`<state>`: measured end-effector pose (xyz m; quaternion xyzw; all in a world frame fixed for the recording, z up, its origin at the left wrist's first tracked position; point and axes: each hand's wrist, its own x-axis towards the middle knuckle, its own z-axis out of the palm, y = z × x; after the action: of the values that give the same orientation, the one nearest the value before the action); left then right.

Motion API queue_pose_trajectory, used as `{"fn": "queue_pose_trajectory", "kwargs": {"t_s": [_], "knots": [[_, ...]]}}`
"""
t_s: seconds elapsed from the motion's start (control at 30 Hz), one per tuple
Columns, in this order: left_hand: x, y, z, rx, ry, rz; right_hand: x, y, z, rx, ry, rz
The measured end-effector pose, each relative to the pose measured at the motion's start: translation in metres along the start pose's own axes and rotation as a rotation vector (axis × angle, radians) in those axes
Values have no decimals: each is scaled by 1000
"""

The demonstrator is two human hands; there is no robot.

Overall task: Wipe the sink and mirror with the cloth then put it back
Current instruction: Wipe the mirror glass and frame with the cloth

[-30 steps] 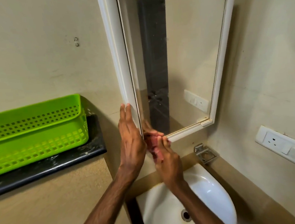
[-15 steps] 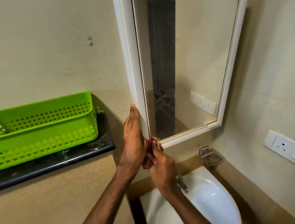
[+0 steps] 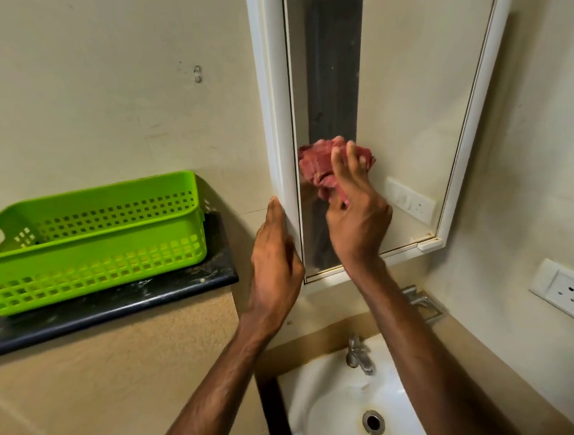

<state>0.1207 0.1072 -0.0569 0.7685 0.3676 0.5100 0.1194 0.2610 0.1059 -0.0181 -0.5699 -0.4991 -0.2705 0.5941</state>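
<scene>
— What's on the left?
— A lime-green perforated plastic basket (image 3: 88, 239) sits on a black stone ledge (image 3: 113, 303).
— And the hands?
— The left hand (image 3: 275, 263) lies flat, fingers straight, against the white plastic frame (image 3: 276, 115) of the wall mirror (image 3: 406, 87). The right hand (image 3: 358, 218) holds a crumpled red cloth (image 3: 323, 170) against the lower left of the glass, fingers spread over it.
— Below?
— A white ceramic sink (image 3: 327, 403) with a chrome tap (image 3: 358, 352), and a white wall socket (image 3: 566, 295) to the right.
</scene>
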Motion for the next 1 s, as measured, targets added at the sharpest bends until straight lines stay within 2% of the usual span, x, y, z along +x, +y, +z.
{"fn": "queue_pose_trajectory", "kwargs": {"t_s": [0.07,0.2,0.3,0.5,0.67,0.77,0.87,0.93,0.97,1.0], "knots": [[-1,-1,4,-11,20,-8,-39,11,1,-22,-43,-42],[-2,-2,5,22,2,-20,-154,48,-5,-108,-272,-27],[-2,0,7,101,12,-31,-167,55,-7,-105,-339,19],[-4,6,14,208,57,-53,-72,36,-2,-2,-162,-50],[-7,6,20,266,44,-30,-9,40,3,-42,-10,-90],[-6,3,17,270,25,-7,-11,81,-6,-34,66,67],[-4,3,11,281,2,13,-23,136,-16,139,204,501],[-3,3,10,292,13,4,-38,147,-16,93,214,709],[-3,4,11,292,20,-11,-51,141,-16,99,207,733],[-3,5,13,288,23,-30,-67,128,-10,44,159,631]]}}
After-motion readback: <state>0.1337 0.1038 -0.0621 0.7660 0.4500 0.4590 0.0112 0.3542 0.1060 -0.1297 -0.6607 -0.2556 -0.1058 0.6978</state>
